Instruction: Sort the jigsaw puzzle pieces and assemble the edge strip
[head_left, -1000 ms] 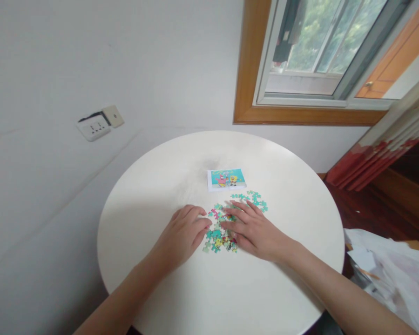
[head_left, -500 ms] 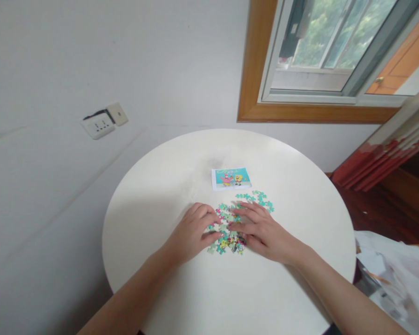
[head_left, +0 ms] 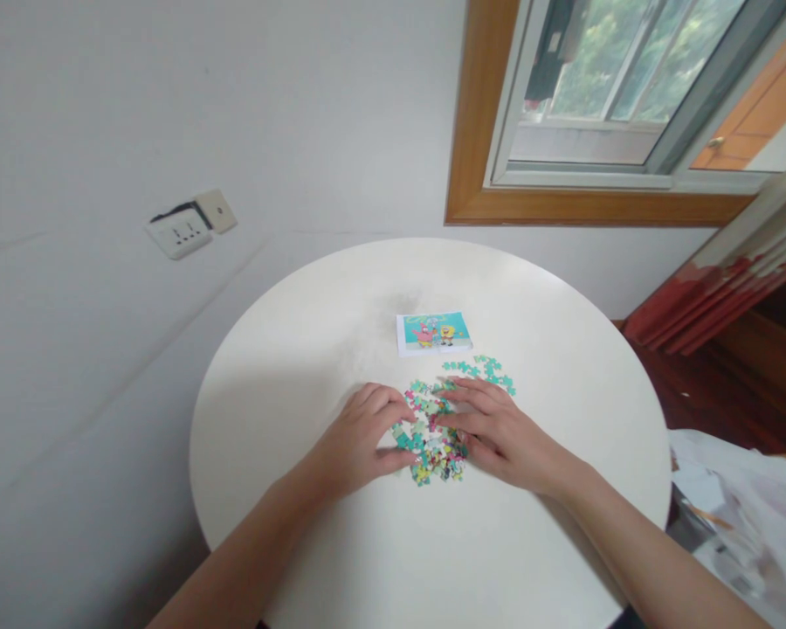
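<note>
A pile of small puzzle pieces (head_left: 434,452), mostly teal, yellow and pink, lies on the round white table (head_left: 255,393). My left hand (head_left: 367,432) rests at the pile's left side, fingers apart, thumb and fingertips touching its edge. On the right, my right hand (head_left: 488,428) is spread, its fingertips over and among the pieces. Neither hand shows a piece held. Beyond my right hand lies a loose group of teal pieces (head_left: 491,370). Behind the pile is a card (head_left: 436,334) with a pink and a yellow cartoon figure on teal.
A white wall with a socket (head_left: 180,232) stands to the left and behind the table. The wood-framed window (head_left: 596,208) is at the back right. A red and white curtain (head_left: 687,301) and white plastic bags (head_left: 747,515) are at the right.
The near part of the pile has shifted slightly toward me and right. My right fingers have drawn back a little to the right, and the left thumb now lies flatter beside the pieces.
</note>
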Action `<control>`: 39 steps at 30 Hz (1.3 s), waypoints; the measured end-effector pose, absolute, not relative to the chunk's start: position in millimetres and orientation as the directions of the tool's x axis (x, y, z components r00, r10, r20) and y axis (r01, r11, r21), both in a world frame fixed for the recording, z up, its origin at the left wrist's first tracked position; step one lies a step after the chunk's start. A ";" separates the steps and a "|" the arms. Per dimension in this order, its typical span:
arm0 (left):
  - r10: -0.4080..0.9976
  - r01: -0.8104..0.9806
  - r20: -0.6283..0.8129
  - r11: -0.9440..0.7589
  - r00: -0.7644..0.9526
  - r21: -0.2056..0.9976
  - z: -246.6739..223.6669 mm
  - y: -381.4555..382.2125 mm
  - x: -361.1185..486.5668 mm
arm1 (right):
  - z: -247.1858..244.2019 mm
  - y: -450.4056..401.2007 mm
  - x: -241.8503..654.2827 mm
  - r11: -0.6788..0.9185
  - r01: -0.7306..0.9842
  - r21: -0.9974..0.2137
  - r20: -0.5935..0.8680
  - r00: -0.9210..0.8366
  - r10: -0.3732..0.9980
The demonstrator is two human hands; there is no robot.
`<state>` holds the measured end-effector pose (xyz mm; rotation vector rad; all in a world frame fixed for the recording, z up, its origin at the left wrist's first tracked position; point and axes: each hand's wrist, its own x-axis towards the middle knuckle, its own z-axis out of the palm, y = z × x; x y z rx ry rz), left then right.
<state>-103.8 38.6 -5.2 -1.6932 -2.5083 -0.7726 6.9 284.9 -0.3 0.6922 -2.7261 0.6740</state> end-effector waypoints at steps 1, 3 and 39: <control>0.867 0.876 0.287 0.283 -0.408 0.392 -5.0 38.1 -104.3 | -0.4 285.0 6.9 0.780 -0.502 -0.373 0.345 -0.856 -0.386; 0.863 0.874 0.295 0.281 -0.411 0.396 -4.6 37.4 -105.3 | -1.2 286.0 6.8 0.783 -0.497 -0.373 0.357 -0.856 -0.374; 0.870 0.858 0.276 0.265 -0.410 0.439 -6.1 40.6 -102.7 | -4.7 290.3 4.8 0.818 -0.442 -0.369 0.371 -0.877 -0.306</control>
